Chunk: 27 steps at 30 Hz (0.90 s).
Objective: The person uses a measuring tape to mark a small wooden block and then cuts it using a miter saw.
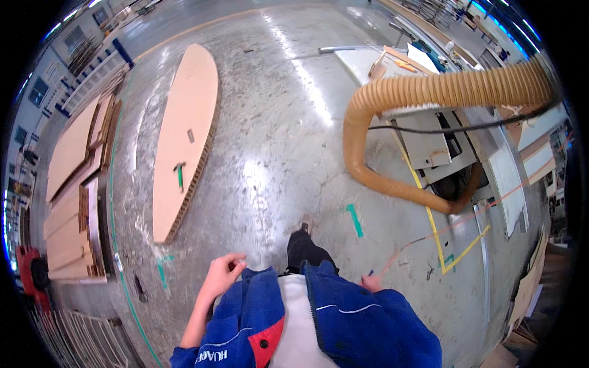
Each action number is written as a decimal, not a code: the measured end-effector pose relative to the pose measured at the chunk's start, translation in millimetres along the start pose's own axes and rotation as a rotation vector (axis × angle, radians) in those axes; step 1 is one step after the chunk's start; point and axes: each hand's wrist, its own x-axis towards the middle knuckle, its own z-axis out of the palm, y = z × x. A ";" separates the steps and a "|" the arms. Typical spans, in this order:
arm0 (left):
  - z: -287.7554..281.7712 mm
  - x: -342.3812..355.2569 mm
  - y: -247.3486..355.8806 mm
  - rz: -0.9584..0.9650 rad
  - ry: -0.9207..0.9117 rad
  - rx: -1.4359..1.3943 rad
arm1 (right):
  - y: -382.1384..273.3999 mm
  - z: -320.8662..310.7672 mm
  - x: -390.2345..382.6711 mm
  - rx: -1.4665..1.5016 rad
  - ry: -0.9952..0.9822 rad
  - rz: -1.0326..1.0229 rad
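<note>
My left hand [223, 274] hangs beside my blue jacket, fingers loosely bent, with a gap at the thumb and nothing visible between them. My right hand [371, 283] is mostly hidden by the jacket. Its visible fingers are closed, and a small dark tip pokes up from them; what it belongs to I cannot make out. Ahead to the left, a long pale board [184, 104] with one curved side lies apart from both hands. On it rest a hammer with a green handle [180, 176] and a small grey-brown flat piece [191, 135].
A thick ribbed tan hose [359, 141] bends across the right side, by a bench with grey panels [423, 144]. Stacked boards [73, 159] stand at the left. Yellow tape [437, 239] and an orange cord [417, 240] run along the floor at right.
</note>
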 end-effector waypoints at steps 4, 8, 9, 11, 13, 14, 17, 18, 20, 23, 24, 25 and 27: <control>-45.6 122.0 23.9 -0.233 -0.118 -0.177 | -227.8 -94.7 204.1 1.003 -0.092 0.153; -26.3 274.6 23.4 0.043 -0.484 -0.201 | -391.1 -247.3 388.4 0.884 -0.098 -0.066; -37.6 309.2 27.8 0.055 -0.532 -0.186 | -458.6 -287.0 417.1 0.899 -0.146 -0.163; -30.0 397.7 49.6 0.100 -0.697 -0.200 | -501.8 -338.2 502.7 0.798 -0.028 -0.554; -54.8 467.9 57.3 0.056 -0.755 -0.216 | -589.6 -396.1 534.3 0.682 0.053 -0.852; -65.8 501.7 63.2 0.045 -0.797 -0.219 | -615.6 -422.0 557.8 0.604 0.121 -0.986; -118.8 605.6 91.3 0.046 -0.893 -0.205 | -680.3 -481.2 598.6 0.565 0.062 -1.075; -131.4 640.3 102.3 0.056 -0.932 -0.206 | -681.8 -495.5 610.9 0.563 0.054 -1.046; -158.9 711.3 124.0 0.076 -1.011 -0.198 | -684.3 -518.5 635.4 0.586 0.045 -1.079; -207.0 809.2 149.5 0.085 -1.120 -0.195 | -699.0 -528.1 685.3 0.577 0.013 -1.070; -225.2 841.8 160.9 0.080 -1.141 -0.183 | -708.8 -540.3 700.2 0.588 -0.004 -1.057; -233.3 877.7 174.8 0.085 -1.170 -0.171 | -710.8 -550.5 722.3 0.583 -0.018 -1.025; -241.4 939.7 203.7 0.066 -1.234 -0.074 | -711.4 -557.6 787.0 0.519 -0.005 -0.992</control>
